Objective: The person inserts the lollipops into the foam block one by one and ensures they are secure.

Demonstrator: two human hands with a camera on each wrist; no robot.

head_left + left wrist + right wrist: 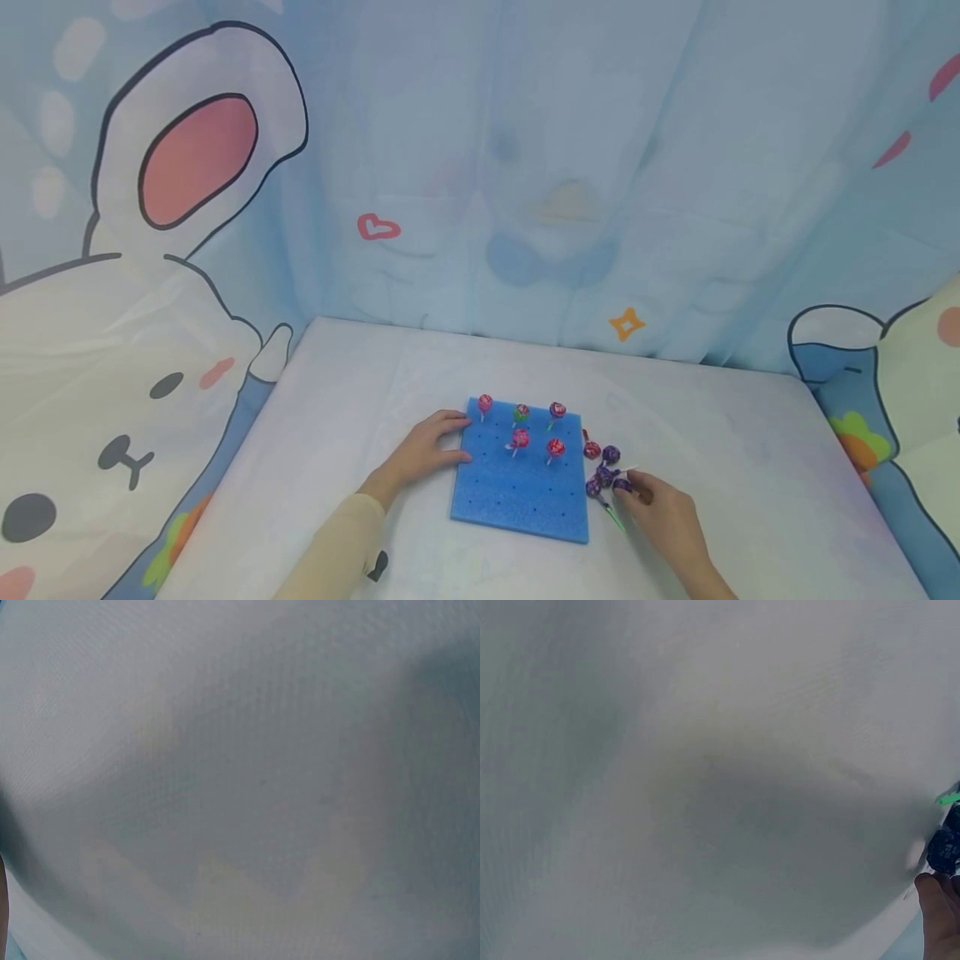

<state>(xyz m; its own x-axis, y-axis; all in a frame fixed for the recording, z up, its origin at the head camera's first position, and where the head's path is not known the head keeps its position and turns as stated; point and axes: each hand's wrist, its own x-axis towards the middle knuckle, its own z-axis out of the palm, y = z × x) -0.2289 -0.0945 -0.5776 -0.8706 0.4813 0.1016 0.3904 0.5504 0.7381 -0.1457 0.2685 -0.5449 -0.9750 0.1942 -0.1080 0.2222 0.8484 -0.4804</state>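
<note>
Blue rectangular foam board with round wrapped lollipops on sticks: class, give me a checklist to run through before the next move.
1. Blue foam board flat on the white-covered table: ok.
2. Left hand at the board's left edge: ok.
3. Five round, wrapped lollipops standing in the board: ok.
4. Small dark holes free in the near rows: ok.
5. All lollipops in the board: not ok; a red-wrapped lollipop and several purple-wrapped lollipops lie loose to its right.
6. Right hand gripping a lollipop firmly: cannot tell; it is at a purple one, grip partly hidden.
</note>
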